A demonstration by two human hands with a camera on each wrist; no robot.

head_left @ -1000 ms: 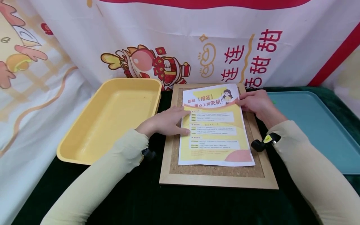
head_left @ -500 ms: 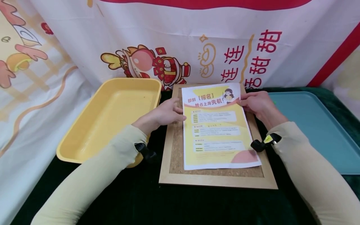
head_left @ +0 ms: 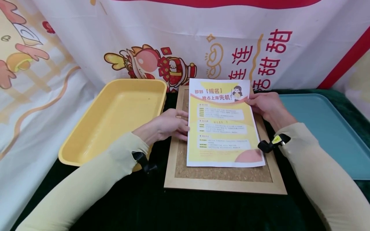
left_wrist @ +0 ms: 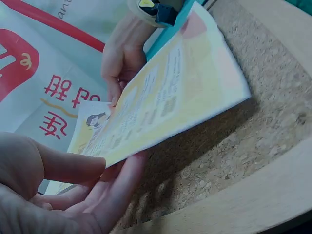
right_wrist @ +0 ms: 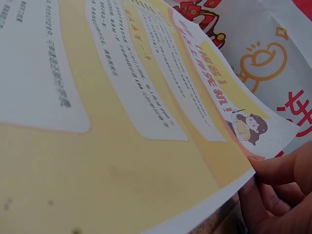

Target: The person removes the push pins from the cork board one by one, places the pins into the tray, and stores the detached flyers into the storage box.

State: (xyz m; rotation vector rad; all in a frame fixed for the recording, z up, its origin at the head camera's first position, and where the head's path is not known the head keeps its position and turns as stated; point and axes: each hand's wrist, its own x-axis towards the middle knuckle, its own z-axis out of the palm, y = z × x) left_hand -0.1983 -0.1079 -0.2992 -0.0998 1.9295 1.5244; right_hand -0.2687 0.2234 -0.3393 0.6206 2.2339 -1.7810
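Observation:
A printed yellow-and-white flyer (head_left: 222, 128) is raised above a wood-framed cork board (head_left: 225, 186); in the left wrist view its near corner stands off the cork and casts a shadow. My left hand (head_left: 166, 125) pinches the flyer's left edge, thumb on top and fingers beneath. At the upper right edge my right hand (head_left: 268, 104) pinches the paper between thumb and fingers. The right wrist view shows that right thumb (right_wrist: 280, 165) on the printed side, just below the drawn figure.
To the left stands a deep yellow tray (head_left: 115, 122), and a flat blue-green tray (head_left: 323, 134) lies to the right. Dark green cloth (head_left: 202, 211) covers the table. A printed white curtain (head_left: 162, 25) hangs behind the board.
The left hand was flat over the flyer's left edge, then drew back and now pinches that edge. The flyer shifted right and turned straighter, then rose toward the back.

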